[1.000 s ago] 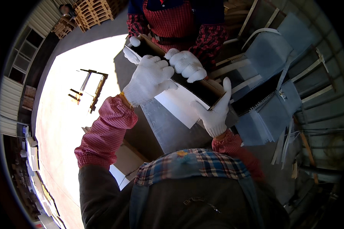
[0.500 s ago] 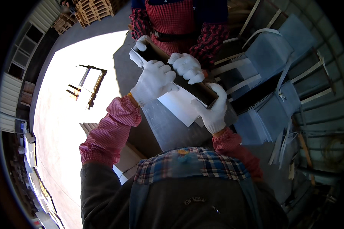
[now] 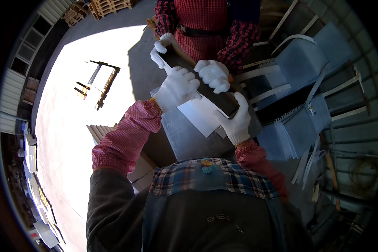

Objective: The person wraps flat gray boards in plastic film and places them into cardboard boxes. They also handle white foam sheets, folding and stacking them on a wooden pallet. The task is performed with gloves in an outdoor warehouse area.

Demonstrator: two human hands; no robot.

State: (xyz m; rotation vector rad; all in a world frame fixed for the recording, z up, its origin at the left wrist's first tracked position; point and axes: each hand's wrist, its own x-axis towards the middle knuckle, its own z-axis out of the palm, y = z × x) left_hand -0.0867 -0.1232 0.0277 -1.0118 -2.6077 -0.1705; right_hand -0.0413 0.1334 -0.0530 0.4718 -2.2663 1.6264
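A long dark flat bar [image 3: 214,94] lies slanted over a grey metal table [image 3: 185,138]. My left hand [image 3: 178,87], in a white glove, grips its upper middle part. My right hand [image 3: 236,119], also gloved, holds its near end. A person across the table in a red checked shirt has one gloved hand [image 3: 214,74] on the bar's middle and the other hand [image 3: 161,48] at its far end. White sheets [image 3: 201,115] lie under the bar.
Stacks of blue-grey sheets with pale strips [image 3: 298,126] lie to the right. A metal frame [image 3: 98,82] stands on the sunlit floor at left. Wooden pallets [image 3: 101,8] sit at the top. A box [image 3: 138,166] stands beside the table.
The bar and all the hands on it have shifted slightly up and away from me. My right hand now wraps the bar's near end more closely.
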